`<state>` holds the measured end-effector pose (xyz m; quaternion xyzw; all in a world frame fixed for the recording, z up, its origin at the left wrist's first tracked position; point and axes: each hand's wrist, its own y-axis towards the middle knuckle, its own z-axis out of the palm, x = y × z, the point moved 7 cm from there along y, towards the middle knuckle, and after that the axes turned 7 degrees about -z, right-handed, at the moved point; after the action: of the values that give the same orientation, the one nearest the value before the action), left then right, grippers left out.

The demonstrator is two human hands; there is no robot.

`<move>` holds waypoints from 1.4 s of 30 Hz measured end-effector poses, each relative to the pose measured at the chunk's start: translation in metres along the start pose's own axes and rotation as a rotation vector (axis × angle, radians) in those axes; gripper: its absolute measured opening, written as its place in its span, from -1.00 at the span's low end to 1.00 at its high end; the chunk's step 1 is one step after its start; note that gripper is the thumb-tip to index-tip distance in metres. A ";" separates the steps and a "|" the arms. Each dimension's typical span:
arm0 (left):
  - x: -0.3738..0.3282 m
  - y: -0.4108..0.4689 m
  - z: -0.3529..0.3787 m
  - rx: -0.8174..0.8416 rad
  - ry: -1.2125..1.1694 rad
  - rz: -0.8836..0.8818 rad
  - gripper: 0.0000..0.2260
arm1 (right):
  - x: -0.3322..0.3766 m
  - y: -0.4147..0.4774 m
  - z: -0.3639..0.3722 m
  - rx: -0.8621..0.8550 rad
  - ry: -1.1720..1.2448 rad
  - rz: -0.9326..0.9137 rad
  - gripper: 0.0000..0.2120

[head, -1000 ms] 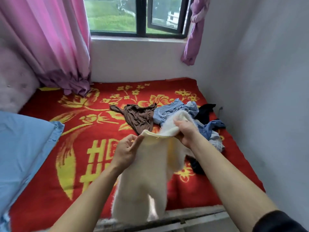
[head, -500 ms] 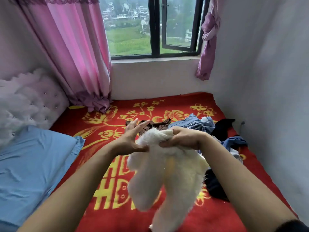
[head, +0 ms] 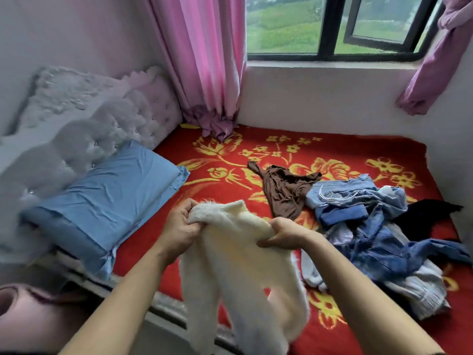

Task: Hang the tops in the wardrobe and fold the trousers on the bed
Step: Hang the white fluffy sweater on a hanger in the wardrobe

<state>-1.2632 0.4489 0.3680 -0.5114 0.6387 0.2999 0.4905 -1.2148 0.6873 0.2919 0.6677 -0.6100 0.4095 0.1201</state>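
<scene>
At the nearest edge, two bare forearms reach in from below, and between them hangs a fluffy cream top [head: 238,267], held up above the near edge of the bed with its lower part dangling down past the bed frame [head: 166,320]. The left hand [head: 179,226] has its fingers curled into the upper left of the knit, bunching it. The right hand [head: 284,233] clenches a gathered fold of the same upper edge just to the right, so both hands grip the garment a little apart. Low on the left lies a pale pink roll [head: 25,311], too blurred to tell what it is. Under the hands spreads a red blanket [head: 220,160] patterned with yellow flowers. On its left side rests a blue pillow [head: 107,201] against a tufted, pale headboard [head: 102,124]. To the right of the right hand sits a heap of denim trousers [head: 371,226], tangled over a whitish garment [head: 419,288], with a black garment [head: 425,216] touching the heap on its far right. Just beyond the hands, a brown top [head: 284,193] lies crumpled beside the denim. Farther back, a pink curtain [head: 204,60] falls to the blanket's far corner. A dark-framed window [head: 327,24] shows green fields, and a knotted purple curtain [head: 440,65] hangs at the right wall.
</scene>
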 end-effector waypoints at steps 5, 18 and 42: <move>0.058 -0.060 -0.074 -0.405 -0.114 -0.150 -0.78 | 0.052 0.040 0.048 -0.083 -0.004 -0.217 -0.66; 0.106 -0.288 -0.196 -0.728 -0.019 -0.293 -0.82 | 0.298 0.009 0.146 -0.263 0.064 -0.679 -0.92; 0.257 -0.674 -0.404 -1.279 -0.399 -0.656 -0.74 | 0.627 -0.109 0.561 0.258 0.099 -1.019 -0.86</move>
<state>-0.7524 -0.2011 0.3450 -0.7973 0.0529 0.5383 0.2679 -0.9403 -0.1068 0.4068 0.8687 -0.1465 0.4021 0.2495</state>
